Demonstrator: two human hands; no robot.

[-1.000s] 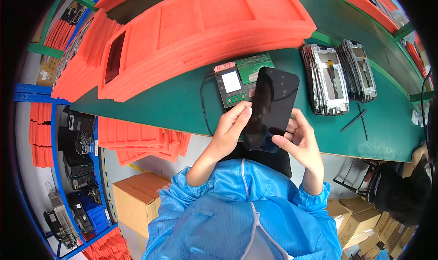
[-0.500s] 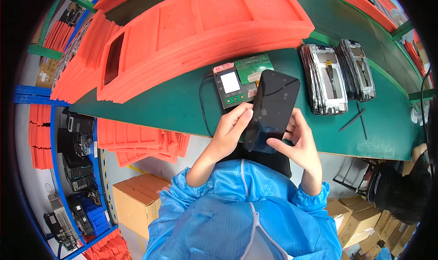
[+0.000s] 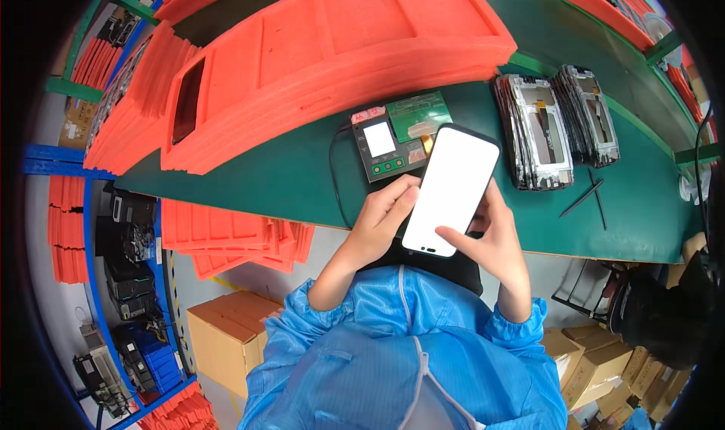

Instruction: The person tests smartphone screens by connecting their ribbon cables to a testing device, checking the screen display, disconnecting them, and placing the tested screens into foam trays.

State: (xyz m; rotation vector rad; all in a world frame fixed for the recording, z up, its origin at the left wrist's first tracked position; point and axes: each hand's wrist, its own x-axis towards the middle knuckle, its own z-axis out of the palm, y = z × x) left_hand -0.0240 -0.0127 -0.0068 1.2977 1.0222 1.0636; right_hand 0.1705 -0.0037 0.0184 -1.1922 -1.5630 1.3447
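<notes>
A phone screen [image 3: 455,184] glows plain white inside its thin black border, tilted over the bench's near edge. My left hand [image 3: 385,217] grips its left side, thumb along the edge. On the right side, my right hand [image 3: 495,234] holds it with curled fingers behind and the thumb lying on the lower part of the lit face. Just beyond the screen sits a black tester box [image 3: 381,144] with a small lit display and green-ringed buttons. A green circuit board [image 3: 418,116] adjoins the box, and a gold flex strip [image 3: 427,143] shows between it and the screen.
Red foam trays [image 3: 302,67] are stacked high across the back left of the green bench [image 3: 249,179]. Metal phone frames [image 3: 540,135] stand in two rows at the right, near two thin dark sticks [image 3: 583,196]. A black cable [image 3: 333,175] runs from the tester.
The phone screen has gone from black to bright white. Both hands keep their hold with almost no movement; the right thumb has shifted slightly left on the face.
</notes>
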